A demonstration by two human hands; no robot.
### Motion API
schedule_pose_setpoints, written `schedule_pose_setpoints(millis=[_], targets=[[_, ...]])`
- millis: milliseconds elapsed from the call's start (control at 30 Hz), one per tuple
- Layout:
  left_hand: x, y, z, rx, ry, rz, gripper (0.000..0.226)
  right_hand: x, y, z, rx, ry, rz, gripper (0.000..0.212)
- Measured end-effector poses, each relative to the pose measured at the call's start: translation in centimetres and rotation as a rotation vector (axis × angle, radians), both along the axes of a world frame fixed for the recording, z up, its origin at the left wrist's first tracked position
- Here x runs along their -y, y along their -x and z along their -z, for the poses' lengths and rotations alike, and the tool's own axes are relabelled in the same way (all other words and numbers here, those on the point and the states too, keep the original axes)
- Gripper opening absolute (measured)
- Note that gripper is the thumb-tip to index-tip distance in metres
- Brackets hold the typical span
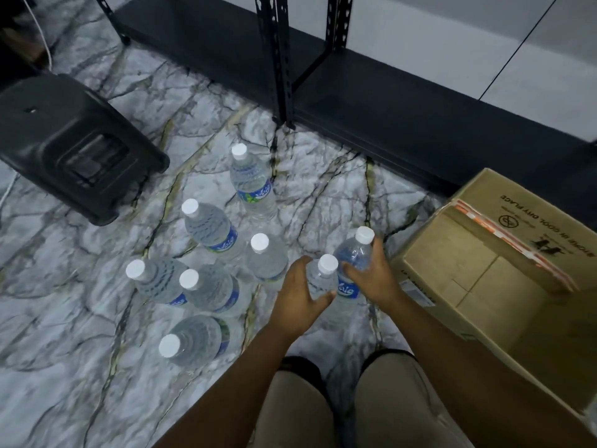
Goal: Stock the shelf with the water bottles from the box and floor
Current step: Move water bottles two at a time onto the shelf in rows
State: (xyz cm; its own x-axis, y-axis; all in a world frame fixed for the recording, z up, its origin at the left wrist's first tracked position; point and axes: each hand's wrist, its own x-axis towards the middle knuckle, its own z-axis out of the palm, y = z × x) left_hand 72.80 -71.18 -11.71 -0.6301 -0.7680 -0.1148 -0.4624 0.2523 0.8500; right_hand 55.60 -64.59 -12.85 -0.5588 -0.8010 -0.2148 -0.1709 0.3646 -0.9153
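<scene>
A grey marble-patterned tile floor [80, 367] with dark veins carries eight upright clear plastic water bottles with white caps [206, 227], clustered near its middle. A brown cardboard box [468, 273] sits at the right, a black plastic stool [71, 147] at the left, and a black metal shelf rack [371, 101] behind.

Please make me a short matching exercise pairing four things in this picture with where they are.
Things:
1. cardboard box
2. black stool
3. shelf
4. left hand

Places:
A. on the floor, far left
B. on a capped bottle near the middle
C. on the floor, far right
D. along the wall, beyond the bottles

Pairs: 1-C, 2-A, 3-D, 4-B
</scene>
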Motion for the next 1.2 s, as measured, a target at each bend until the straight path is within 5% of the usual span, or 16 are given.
schedule_pose_setpoints(millis=[200,333,467,733,1200], targets=[[0.7,1.6,0.5,-0.089,-0.03,-0.091,0.053,-0.8,0.1,1.1,-0.015,0.102,0.1,0.054],[1.0,2.8,0.8,-0.098,-0.028,-0.136,0.051,-1.1,-0.5,2.2,0.028,0.129,0.184,0.081],[0.8,3.7,0.9,-0.153,-0.11,-0.166,0.05,-1.1,-0.1,2.7,0.013,0.145,0.202,0.08],[1.3,3.8,0.9,-0.137,-0.091,-0.023,0.053,-0.7,0.6,3.9,0.02,0.203,0.292,0.078],[0.7,3.7,2.1,-0.074,0.052,-0.118,0.056,-2.0,1.6,4.2,-0.005,0.167,0.12,0.069]])
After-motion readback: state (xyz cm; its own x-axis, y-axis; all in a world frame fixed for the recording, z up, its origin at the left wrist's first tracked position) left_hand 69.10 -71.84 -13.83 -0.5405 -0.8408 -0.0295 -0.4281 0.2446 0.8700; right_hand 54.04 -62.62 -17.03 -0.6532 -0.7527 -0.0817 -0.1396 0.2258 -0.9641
